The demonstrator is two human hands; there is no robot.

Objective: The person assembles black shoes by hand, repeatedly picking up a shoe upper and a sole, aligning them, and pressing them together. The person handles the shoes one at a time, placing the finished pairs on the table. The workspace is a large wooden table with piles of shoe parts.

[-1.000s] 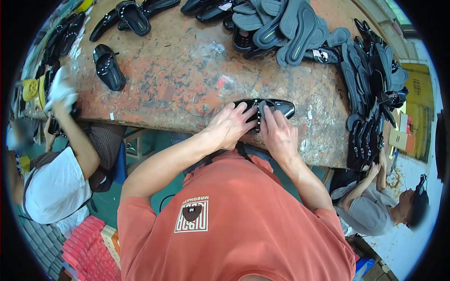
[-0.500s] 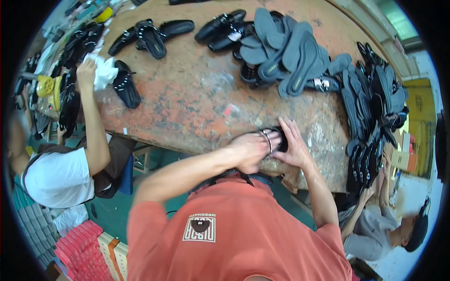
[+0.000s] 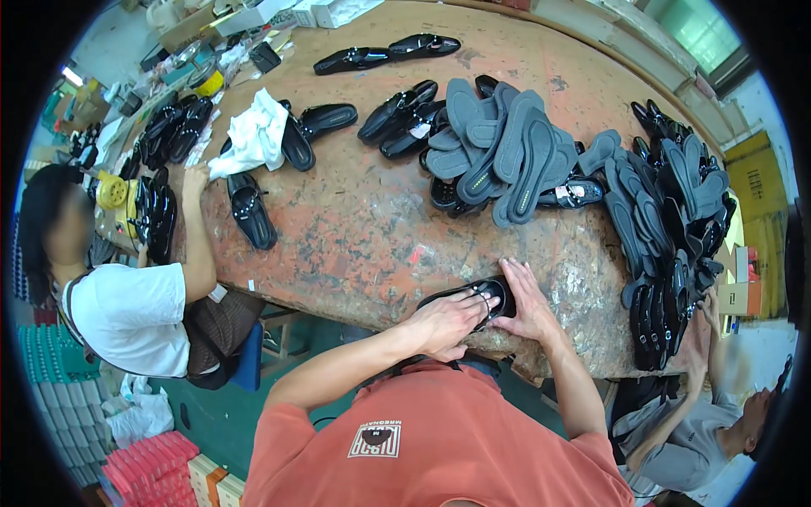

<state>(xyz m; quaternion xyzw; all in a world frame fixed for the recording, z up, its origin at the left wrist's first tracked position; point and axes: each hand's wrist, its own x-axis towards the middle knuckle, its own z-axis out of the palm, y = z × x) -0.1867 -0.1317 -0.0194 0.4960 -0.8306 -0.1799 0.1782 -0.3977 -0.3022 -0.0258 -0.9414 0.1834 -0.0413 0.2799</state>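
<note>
A black shiny shoe (image 3: 503,291) with metal studs on its strap lies at the table's near edge. Across its top my left hand (image 3: 452,324) is closed, the fingers bent over the strap and partly hiding the upper. My right hand (image 3: 528,308) clasps the shoe's right end between the thumb and long straight fingers. Beyond both hands rises a heap of grey insoles (image 3: 515,152), with black shoes under and around it.
Left, a person in white (image 3: 127,313) reaches beside a white cloth (image 3: 253,135) and a studded shoe (image 3: 251,211). More insoles (image 3: 642,198) and black shoes (image 3: 650,325) line the right edge, near another person (image 3: 684,444). Pink stacked pieces (image 3: 152,469) stand lower left.
The view has shifted, showing more of the table's far side. My left fingers have come further onto the shoe's top. The left person's hand is now apart from the white cloth.
</note>
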